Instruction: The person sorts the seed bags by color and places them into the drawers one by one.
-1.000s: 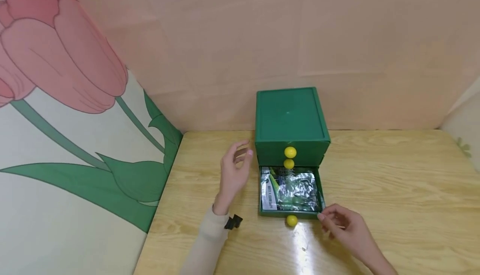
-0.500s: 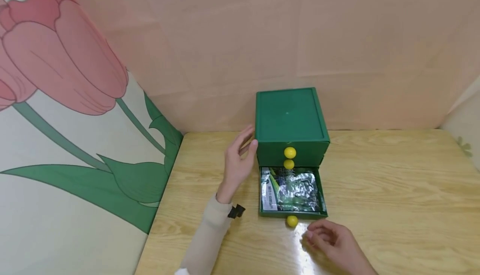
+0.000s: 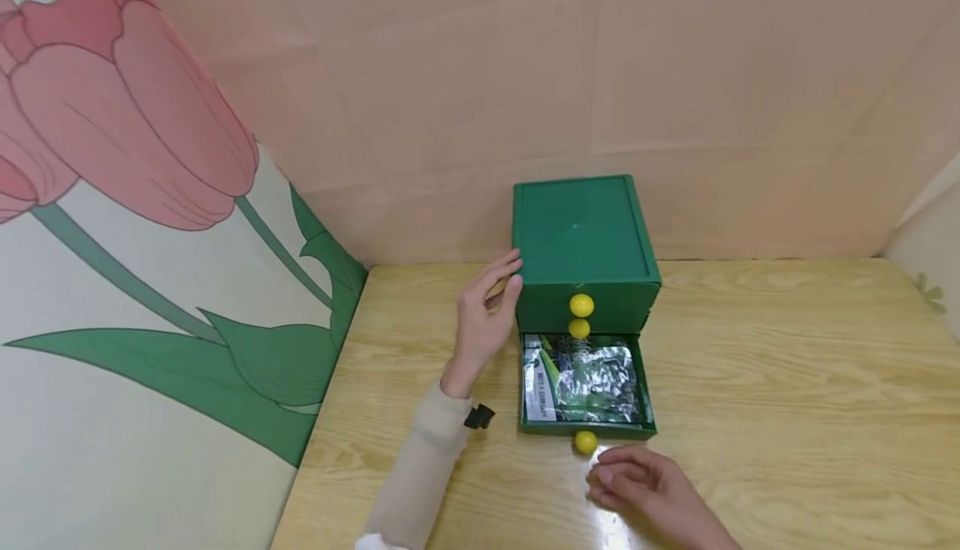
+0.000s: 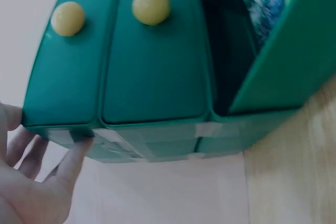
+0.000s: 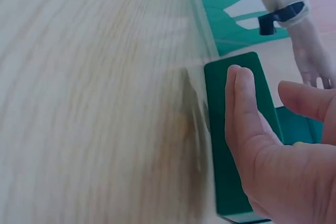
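A small green drawer cabinet point(image 3: 577, 229) with yellow ball knobs stands at the back of the table. Its bottom drawer point(image 3: 626, 431) is pulled out and holds shiny green and silver packets point(image 3: 596, 379). My left hand point(image 3: 483, 325) is at the cabinet's upper left side; in the left wrist view its fingertips point(image 4: 79, 150) touch the top corner of the case. My right hand point(image 3: 648, 487), fingers loosely bent and holding nothing, hovers in front of the drawer, just right of its knob point(image 3: 586, 442). In the right wrist view, its straight fingers overlap the drawer front point(image 5: 226, 166).
The cabinet's upper drawers, with yellow knobs point(image 4: 151, 7), are pushed in. Wood-grain table point(image 3: 780, 383) surrounds it. A pink cloth point(image 3: 465, 100) hangs behind, and a tulip-printed panel point(image 3: 150, 283) stands at the left. A black strap piece point(image 3: 480, 417) sits at the left cuff.
My left hand has moved right and up, onto the cabinet's side. My right hand has left the drawer's front right corner and moved left and down, toward the knob. The drawer stays out.
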Demonstrator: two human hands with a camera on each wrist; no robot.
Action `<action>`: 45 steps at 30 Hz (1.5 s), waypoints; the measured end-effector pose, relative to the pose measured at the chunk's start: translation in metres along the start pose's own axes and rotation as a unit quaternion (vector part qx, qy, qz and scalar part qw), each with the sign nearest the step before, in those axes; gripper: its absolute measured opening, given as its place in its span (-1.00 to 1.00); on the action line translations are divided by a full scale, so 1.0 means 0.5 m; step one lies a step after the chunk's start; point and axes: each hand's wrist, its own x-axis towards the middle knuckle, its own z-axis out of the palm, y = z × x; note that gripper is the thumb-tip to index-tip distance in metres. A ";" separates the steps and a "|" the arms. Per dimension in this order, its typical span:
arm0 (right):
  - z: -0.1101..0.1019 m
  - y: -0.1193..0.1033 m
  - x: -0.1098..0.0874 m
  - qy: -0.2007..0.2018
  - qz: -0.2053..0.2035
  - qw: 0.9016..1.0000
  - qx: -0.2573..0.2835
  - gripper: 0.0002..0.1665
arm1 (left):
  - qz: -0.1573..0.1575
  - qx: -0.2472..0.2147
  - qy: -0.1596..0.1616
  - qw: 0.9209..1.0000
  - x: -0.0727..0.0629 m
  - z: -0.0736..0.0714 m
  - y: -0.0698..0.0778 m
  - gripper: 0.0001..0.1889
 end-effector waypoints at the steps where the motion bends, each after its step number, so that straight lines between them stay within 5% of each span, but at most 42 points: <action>1: -0.001 0.001 0.002 -0.007 0.010 1.000 0.019 -0.39 | 0.007 0.005 0.002 1.000 0.000 0.002 -0.003 -0.69; 8: -0.005 0.017 0.022 -0.045 0.030 0.995 0.089 -0.32 | 0.065 0.040 0.021 0.997 0.000 0.015 -0.028 -0.73; 16: 0.000 0.024 0.045 -0.070 0.001 0.987 0.145 -0.38 | 0.077 0.055 0.039 0.995 0.003 0.026 -0.027 -0.74; 30: 0.017 0.011 0.063 -0.014 0.044 0.977 0.210 -0.68 | 0.076 0.054 0.039 0.995 0.002 0.031 -0.022 -0.74; 45: 0.024 0.008 0.068 0.009 0.038 0.980 0.195 -0.59 | 0.071 0.048 0.039 0.996 -0.001 0.030 -0.020 -0.73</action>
